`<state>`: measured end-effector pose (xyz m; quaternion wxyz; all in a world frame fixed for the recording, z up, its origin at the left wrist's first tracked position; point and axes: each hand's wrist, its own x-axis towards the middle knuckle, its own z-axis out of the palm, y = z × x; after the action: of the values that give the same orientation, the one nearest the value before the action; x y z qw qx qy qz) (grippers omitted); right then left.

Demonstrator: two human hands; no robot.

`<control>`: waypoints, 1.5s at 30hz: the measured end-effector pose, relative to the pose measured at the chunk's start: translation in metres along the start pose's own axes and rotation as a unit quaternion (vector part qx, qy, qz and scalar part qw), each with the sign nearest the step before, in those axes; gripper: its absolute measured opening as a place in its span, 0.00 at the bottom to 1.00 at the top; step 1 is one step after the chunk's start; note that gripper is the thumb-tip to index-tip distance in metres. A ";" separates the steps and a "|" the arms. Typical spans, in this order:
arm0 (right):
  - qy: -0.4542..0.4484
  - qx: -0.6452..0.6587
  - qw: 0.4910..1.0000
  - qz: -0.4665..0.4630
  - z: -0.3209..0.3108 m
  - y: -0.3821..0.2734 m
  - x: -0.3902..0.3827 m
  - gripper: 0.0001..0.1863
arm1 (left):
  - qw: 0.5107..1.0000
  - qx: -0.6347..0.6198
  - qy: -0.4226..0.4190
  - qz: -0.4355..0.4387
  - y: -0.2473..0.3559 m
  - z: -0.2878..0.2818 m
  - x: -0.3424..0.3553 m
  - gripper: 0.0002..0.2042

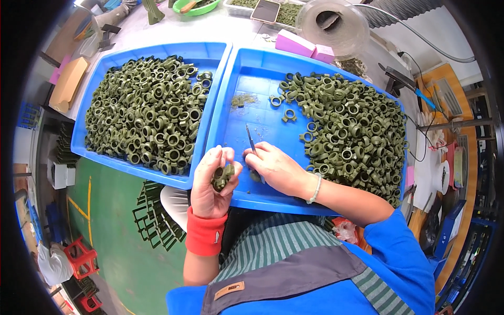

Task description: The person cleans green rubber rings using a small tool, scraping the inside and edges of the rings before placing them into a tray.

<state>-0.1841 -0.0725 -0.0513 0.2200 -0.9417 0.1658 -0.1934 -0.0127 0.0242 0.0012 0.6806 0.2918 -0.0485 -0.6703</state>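
My left hand (206, 186), with a red wristband, is closed around one or more olive-green ring parts (222, 177) at the near edge of the right blue tray (247, 199). Beside it, over the tray floor, my right hand (278, 170) grips a slim, pointed, knife-like tool (250, 137), its thin end pointing away from me. Another green piece shows partly under the right fingers; whether they hold it I cannot tell. A heap of green rings (349, 131) fills that tray's right side, and two loose rings lie left of the heap.
The left blue tray (79, 142) holds a big heap of similar rings (149, 115). Behind the trays are pink boxes (296, 43), a phone (265, 11), a clear round container (336, 26) and a green basin (197, 9). Green crumbs (243, 100) lie on the right tray's floor.
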 end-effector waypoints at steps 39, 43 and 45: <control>0.041 0.477 0.825 0.300 -0.068 -0.028 -0.010 0.13 | 0.971 0.223 0.018 -0.087 -0.015 0.018 0.000 0.12; 0.018 0.256 0.941 0.221 -0.048 -0.015 -0.018 0.13 | 0.973 0.225 0.032 0.042 -0.008 0.008 0.005 0.10; -0.033 0.187 0.957 0.221 -0.047 -0.021 -0.018 0.13 | 0.975 0.215 0.033 0.048 0.004 0.011 0.005 0.10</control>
<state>-0.2157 -0.0643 -0.0074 0.4342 -0.8297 0.3230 -0.1368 -0.0138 0.0158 0.0104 0.6346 0.4508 -0.1832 -0.6004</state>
